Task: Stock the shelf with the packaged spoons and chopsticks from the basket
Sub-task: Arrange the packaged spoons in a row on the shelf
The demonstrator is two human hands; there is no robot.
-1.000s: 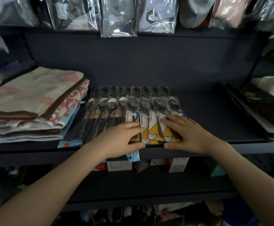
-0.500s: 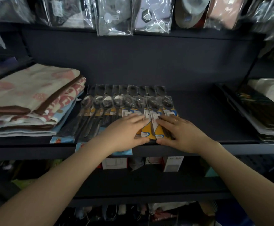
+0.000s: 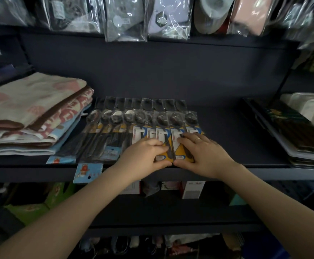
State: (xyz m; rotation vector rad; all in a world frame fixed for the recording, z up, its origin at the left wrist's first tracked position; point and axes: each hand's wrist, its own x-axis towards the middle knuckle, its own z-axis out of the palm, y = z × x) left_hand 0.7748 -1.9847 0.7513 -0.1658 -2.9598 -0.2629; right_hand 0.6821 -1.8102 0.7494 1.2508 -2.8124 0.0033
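Clear-plastic spoon packs (image 3: 173, 126) lie in an overlapping row on the dark shelf (image 3: 236, 146), near its front lip, just right of the folded towels (image 3: 32, 113) at 9 o'clock. Each pack's long axis runs front to back: bowls toward 12 o'clock, yellow-and-white card ends toward 6.

Left hand (image 3: 143, 156) lies on the card ends, fingers loosely bent over them and thumb along the near edge; whether it pinches a pack or only presses, I cannot tell. Right hand (image 3: 202, 156), ring on one finger, presses fairly flat on the rightmost packs, thumb at the front edge.

Step in hand looks like squaring the row. To do it well: keep palms low, nudge the card ends with both thumbs together so they line up parallel to the lip, and hold the overlap even. One blue-carded pack (image 3: 88, 172) at 7 o'clock overhangs the edge; it likely wants pushing back toward 12. Basket not visible.
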